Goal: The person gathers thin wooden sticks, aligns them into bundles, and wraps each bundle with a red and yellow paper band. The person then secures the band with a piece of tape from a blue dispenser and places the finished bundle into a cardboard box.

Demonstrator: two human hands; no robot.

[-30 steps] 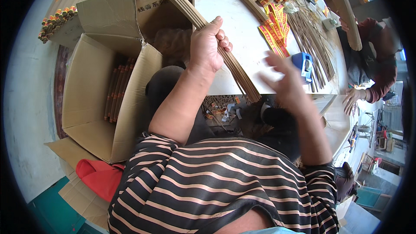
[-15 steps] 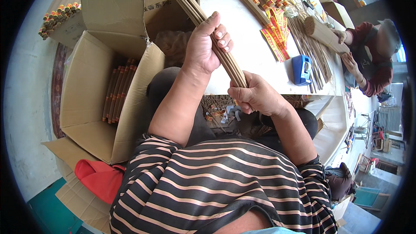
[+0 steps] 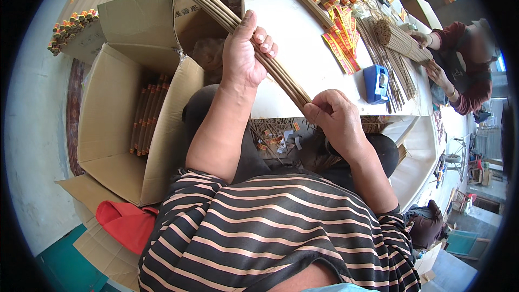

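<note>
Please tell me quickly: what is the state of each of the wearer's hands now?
Left hand: closed around a bundle of brown sticks.
Right hand: closed on the lower end of that bundle.

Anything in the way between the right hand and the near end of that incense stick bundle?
Nothing visible: the right hand is at the near end of the incense stick bundle. The left hand grips farther up, and the blue tape dispenser stands to the right on the white table, out of the way.
</note>
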